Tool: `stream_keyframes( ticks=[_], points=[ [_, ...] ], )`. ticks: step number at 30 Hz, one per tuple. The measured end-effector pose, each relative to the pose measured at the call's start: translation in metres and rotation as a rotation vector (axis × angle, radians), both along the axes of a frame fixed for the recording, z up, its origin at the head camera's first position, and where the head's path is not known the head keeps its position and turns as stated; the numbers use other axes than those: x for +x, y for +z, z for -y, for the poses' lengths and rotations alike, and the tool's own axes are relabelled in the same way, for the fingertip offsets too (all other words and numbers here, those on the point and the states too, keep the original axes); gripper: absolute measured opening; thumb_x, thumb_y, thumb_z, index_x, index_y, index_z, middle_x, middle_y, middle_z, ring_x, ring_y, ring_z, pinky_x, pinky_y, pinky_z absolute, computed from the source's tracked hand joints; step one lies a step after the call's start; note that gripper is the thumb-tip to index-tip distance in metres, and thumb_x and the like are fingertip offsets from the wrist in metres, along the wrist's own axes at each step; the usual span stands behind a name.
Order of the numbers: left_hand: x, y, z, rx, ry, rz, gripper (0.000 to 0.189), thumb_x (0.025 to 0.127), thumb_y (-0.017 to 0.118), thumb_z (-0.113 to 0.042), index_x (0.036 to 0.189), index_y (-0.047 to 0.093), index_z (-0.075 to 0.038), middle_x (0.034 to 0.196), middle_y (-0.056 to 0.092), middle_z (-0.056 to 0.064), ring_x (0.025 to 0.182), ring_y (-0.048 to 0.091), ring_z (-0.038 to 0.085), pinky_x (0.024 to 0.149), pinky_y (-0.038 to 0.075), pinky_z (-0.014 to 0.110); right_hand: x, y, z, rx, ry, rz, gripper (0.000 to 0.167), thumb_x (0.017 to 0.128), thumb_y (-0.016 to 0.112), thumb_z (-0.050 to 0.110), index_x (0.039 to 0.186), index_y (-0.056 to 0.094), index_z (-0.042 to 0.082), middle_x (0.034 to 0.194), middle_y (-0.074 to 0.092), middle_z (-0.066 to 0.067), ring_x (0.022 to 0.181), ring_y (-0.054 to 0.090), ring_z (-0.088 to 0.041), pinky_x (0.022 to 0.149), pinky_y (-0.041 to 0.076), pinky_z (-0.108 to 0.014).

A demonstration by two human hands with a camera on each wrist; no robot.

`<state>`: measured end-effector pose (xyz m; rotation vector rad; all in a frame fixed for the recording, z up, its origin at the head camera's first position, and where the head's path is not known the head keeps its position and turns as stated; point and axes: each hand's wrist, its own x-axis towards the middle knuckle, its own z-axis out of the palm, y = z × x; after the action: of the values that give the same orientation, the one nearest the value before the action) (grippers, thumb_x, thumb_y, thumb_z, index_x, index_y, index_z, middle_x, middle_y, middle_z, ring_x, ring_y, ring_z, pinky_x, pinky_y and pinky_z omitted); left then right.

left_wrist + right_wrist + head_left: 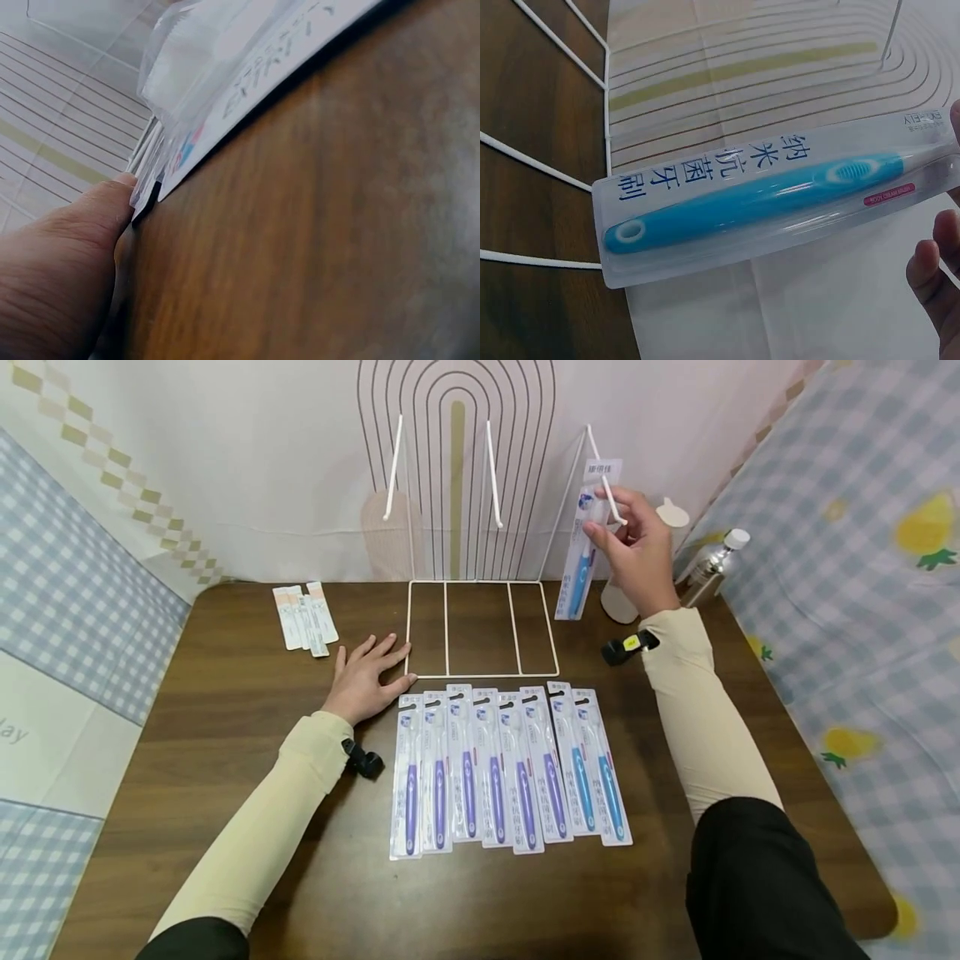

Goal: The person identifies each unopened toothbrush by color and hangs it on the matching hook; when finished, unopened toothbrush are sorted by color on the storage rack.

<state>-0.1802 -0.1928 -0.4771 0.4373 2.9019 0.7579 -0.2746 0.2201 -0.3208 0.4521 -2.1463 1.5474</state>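
My right hand (641,547) is up at the right prong (613,500) of a white wire rack, thumb and index finger at the upper part of a packaged blue toothbrush (579,568). The prong's front end shows in front of the card's top, and the pack hangs down at a slant. In the right wrist view the blue handle (757,199) shows through clear plastic, with fingertips at the right edge. My left hand (365,681) lies spread on the table, fingertips by the left side of the rack's base (408,631). Its thumb (94,214) is close to the nearest packs.
In front of the rack lies a row of several packaged toothbrushes (495,777), purple ones left, two blue ones right. Small white-and-peach packets (303,617) lie at the back left. A silvery bottle (711,567) and a pale object (617,604) stand behind the right hand.
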Motion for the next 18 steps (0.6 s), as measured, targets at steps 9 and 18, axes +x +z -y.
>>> stream_keyframes(
  ticks=[9, 18],
  points=[
    [0.002, 0.001, 0.002, -0.010, -0.002, 0.004, 0.067, 0.104, 0.063, -0.052, 0.163, 0.045, -0.025, 0.173, 0.028, 0.005, 0.161, 0.015, 0.038, 0.122, -0.006, 0.071, -0.052, 0.002, 0.011, -0.127, 0.020, 0.096, 0.039, 0.094, 0.082, 0.009, 0.130, 0.074, 0.020, 0.091, 0.071, -0.003, 0.069, 0.052, -0.011, 0.060, 0.040, -0.024],
    [0.002, 0.004, 0.001, 0.004, 0.005, 0.000, 0.067, 0.104, 0.064, -0.052, 0.163, 0.046, -0.025, 0.173, 0.029, 0.004, 0.161, 0.016, 0.036, 0.123, -0.006, 0.070, -0.056, 0.017, 0.017, -0.130, 0.001, 0.101, 0.039, 0.093, 0.082, 0.005, 0.129, 0.075, 0.019, 0.098, 0.071, -0.001, 0.071, 0.051, -0.012, 0.066, 0.040, -0.025]
  ],
)
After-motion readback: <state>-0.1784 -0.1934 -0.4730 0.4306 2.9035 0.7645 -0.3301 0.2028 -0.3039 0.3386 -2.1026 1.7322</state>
